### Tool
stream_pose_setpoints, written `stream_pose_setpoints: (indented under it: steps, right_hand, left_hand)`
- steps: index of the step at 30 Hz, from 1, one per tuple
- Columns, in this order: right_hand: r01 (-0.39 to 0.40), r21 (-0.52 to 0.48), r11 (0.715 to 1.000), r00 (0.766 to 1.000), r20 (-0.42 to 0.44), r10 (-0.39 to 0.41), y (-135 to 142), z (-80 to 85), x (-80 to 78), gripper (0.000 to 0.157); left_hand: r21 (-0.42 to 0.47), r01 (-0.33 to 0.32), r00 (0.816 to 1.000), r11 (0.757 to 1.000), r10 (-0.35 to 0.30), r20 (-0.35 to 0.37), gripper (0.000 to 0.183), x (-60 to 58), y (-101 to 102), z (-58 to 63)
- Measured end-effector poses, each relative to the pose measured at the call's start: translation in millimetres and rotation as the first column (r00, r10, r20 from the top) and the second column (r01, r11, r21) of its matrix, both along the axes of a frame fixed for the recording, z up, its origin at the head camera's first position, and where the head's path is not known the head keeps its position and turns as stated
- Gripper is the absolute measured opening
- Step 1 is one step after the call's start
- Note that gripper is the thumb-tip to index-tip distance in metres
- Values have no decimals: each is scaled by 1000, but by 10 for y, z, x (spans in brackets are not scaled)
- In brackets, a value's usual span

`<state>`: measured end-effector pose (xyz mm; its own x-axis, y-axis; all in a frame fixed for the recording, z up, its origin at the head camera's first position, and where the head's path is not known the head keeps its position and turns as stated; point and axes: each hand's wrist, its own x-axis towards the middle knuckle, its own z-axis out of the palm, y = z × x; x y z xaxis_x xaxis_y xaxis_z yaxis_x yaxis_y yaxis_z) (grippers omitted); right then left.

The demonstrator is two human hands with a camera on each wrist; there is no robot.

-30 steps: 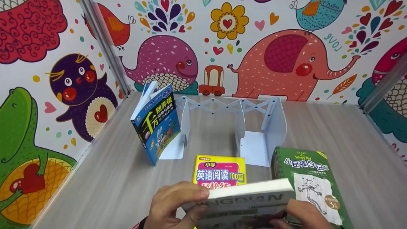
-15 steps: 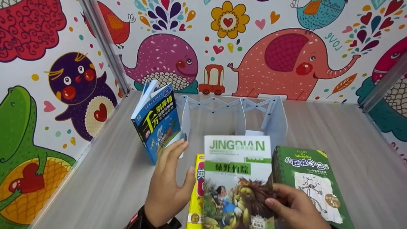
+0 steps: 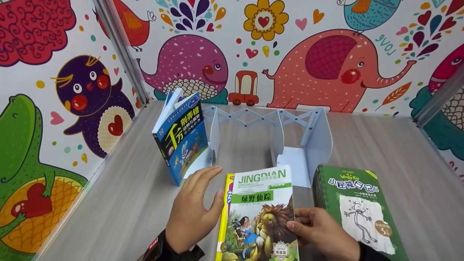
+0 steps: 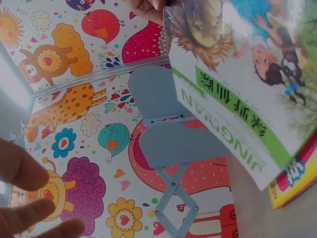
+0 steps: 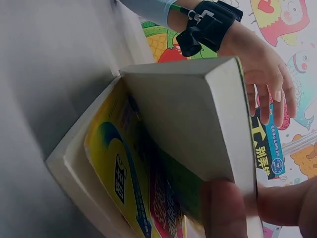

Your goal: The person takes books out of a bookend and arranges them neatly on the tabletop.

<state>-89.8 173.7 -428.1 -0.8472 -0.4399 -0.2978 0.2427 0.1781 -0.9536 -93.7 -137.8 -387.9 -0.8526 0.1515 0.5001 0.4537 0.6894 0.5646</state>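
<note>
My right hand pinches the right edge of a paperback storybook with a lion and a girl on its cover. In the right wrist view, the storybook stands tilted, its lower edge near a yellow workbook. That yellow workbook is mostly covered by the storybook in the head view. My left hand hovers just left of the storybook, fingers extended and thumb apart, holding nothing. The left wrist view shows the storybook cover upside down, apart from the left fingers.
A white folding bookend rack stands at the back of the table. A blue book leans upright at its left end. Green comic books lie stacked on the right. Patterned panels enclose the table.
My left hand has let go of the storybook and moved to its left. The right hand has turned the cover into view, then lowered the storybook slightly leftward over the yellow workbook.
</note>
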Motion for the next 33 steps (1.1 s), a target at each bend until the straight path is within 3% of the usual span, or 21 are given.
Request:
stream_pose_setpoints:
  steps: [4,10,15,19,21,24,25,27,30,31,33]
  right_hand:
    - [-9,32,999,999,-34,10,-29,33,-26,39]
    - [-57,39,998,998,-38,58,-35,52,-39,73]
    - [-138,165,977,989,-37,146,35,76,-18,86]
    - [-86,314,946,976,-165,143,102,166,54,80]
    - [-6,423,906,938,-312,152,122,229,104,76]
    - [161,579,799,830,-518,209,142,314,177,74]
    - [215,611,762,792,-565,230,151,335,193,76]
    - [293,651,701,747,-613,257,172,370,208,81]
    - [334,659,673,726,-636,262,213,399,216,86]
    - [336,664,668,725,-635,267,223,401,222,87]
    - [327,662,674,694,-653,304,245,389,240,86]
  left_hand:
    - [-15,4,1000,1000,-4,9,47,-5,13,-32]
    - [-46,29,1000,999,-29,12,46,-21,46,-67]
    - [-44,49,999,998,-48,21,46,-17,71,-92]
    - [-39,88,996,995,-87,23,47,-1,92,-115]
    - [-45,118,993,992,-118,14,49,15,103,-131]
    - [-58,173,985,983,-173,8,52,40,125,-154]
    - [-62,193,981,979,-193,7,53,49,133,-161]
    - [-74,229,973,971,-229,6,54,63,150,-171]
    - [-110,260,964,959,-264,-16,56,64,157,-180]
    - [-140,258,963,956,-266,-45,57,48,145,-175]
    - [-188,229,953,955,-259,-155,55,-25,82,-149]
